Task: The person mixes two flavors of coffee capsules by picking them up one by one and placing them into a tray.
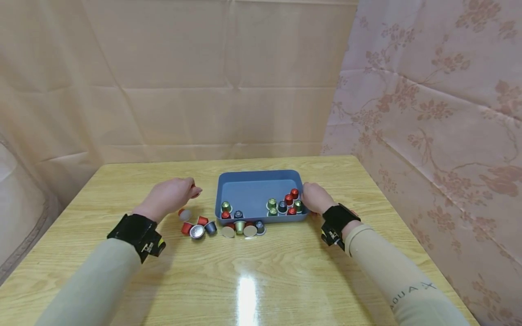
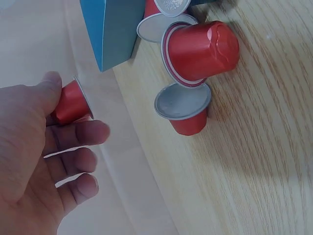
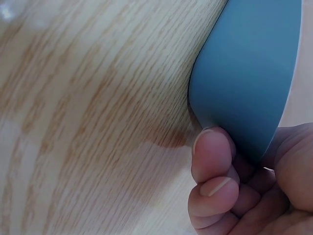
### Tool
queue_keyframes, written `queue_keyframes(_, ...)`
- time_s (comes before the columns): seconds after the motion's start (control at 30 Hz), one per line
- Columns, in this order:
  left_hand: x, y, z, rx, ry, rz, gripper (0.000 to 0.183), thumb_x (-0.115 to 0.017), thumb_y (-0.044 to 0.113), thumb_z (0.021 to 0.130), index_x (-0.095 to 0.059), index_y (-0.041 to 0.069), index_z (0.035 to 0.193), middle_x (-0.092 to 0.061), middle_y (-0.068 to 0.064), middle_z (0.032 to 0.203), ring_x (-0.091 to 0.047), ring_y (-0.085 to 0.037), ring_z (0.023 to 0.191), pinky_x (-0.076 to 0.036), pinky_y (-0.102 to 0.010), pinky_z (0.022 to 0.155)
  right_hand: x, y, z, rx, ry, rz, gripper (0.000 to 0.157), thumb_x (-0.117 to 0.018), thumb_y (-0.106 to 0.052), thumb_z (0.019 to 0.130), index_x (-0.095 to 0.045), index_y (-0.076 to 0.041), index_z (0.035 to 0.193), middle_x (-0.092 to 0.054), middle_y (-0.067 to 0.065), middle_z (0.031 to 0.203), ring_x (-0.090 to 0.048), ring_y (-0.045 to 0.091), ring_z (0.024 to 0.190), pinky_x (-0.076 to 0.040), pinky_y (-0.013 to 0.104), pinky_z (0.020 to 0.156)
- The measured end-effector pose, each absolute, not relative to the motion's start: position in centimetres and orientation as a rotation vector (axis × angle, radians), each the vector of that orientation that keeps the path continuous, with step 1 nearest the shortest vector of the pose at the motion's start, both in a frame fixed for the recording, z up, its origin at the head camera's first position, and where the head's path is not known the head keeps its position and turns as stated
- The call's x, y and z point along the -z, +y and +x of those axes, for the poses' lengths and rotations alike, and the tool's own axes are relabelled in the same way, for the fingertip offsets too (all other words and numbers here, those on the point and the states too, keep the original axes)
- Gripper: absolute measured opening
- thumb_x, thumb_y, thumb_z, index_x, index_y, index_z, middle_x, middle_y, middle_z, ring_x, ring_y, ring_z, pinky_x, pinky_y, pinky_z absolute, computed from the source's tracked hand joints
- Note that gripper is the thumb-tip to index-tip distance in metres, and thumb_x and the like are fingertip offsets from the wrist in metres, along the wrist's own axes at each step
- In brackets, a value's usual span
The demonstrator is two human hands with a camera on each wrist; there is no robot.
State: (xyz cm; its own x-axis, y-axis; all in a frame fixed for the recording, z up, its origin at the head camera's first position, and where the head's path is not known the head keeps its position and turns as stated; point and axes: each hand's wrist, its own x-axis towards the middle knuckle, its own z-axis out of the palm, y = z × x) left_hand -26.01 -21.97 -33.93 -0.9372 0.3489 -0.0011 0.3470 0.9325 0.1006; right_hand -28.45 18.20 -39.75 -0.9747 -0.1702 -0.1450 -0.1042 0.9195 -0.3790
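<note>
My left hand (image 1: 169, 194) pinches a red coffee capsule (image 2: 73, 104) between thumb and index finger, above the table to the left of the blue-grey tray (image 1: 248, 190). In the left wrist view its other fingers are loosely bent. At the tray's right side, my right hand (image 1: 317, 197) grips the wall, thumb at the rim and curled fingers underneath on the outside, as the right wrist view shows. Inside the tray, several red, green and dark capsules (image 1: 282, 207) stand at the front right. A small group with a green capsule (image 1: 226, 207) is at the front left.
Loose capsules lie on the wooden table (image 1: 285, 271) in front of the tray, among them a light green capsule (image 1: 240, 227). More are at its front left, including a silver-lidded capsule (image 1: 197, 232). Curtains (image 1: 212, 90) hang behind the table and at the right.
</note>
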Motion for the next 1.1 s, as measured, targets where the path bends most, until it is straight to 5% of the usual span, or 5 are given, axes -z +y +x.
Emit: queue_keyframes(1.1,34.28,-21.86,-26.15,-0.234,2.983,0.562,0.019,-0.061,0.024,0.104,-0.063,0.008,0.113,-0.061,-0.003,0.086,-0.055,-0.017,0.067,-0.046,-0.033,0.065,39.96,18.31,-28.33,0.535,2.933,-0.245,0.023,-0.043,-0.006,0.104,-0.054,0.012,0.113,-0.059,0.016,0.073,-0.060,0.020,0.040,-0.044,0.028,0.036)
